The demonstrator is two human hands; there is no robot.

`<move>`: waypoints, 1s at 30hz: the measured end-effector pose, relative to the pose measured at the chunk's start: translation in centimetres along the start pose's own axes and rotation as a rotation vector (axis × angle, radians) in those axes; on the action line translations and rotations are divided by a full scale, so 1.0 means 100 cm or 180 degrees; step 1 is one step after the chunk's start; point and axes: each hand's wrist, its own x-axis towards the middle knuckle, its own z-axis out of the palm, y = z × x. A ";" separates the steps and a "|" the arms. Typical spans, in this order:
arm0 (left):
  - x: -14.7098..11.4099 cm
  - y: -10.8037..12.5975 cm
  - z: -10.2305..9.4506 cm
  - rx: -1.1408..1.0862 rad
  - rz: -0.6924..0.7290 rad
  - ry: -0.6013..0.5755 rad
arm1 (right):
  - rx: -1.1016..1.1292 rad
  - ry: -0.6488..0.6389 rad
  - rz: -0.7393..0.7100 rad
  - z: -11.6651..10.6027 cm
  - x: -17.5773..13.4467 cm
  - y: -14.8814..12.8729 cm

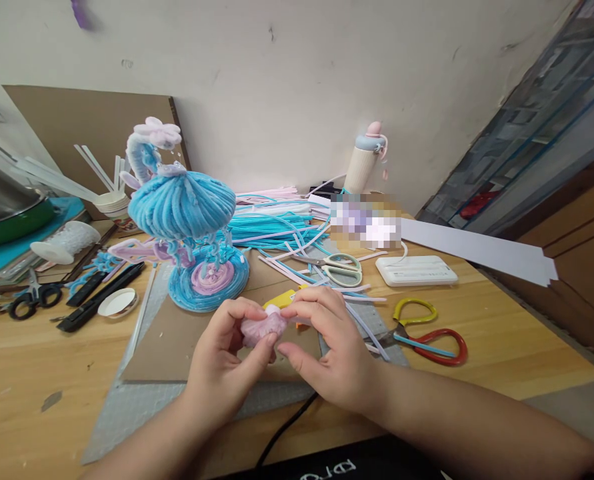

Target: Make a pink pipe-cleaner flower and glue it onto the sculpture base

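A small pink fuzzy piece, pleated and with a paler tip on top, is held between both hands above the cardboard. My left hand pinches it between thumb and curled fingers. From the other side, my right hand has its fingertips on the paler tip, its thumb close to the lower edge. Just behind the hands lies a yellow tool, mostly hidden. Beyond it to the left stands a blue fuzzy jellyfish-shaped ornament on a round blue and pink base.
Red-and-yellow-handled scissors and a white power bank lie at the right. Cream-handled scissors rest near blue and white pipe cleaners. Black scissors, a spool and a paper cup are left. A bottle stands behind.
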 end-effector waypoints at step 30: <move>-0.015 -0.006 -0.008 0.1004 0.1565 0.0440 | 0.0456 0.0421 0.0357 0.002 -0.012 -0.013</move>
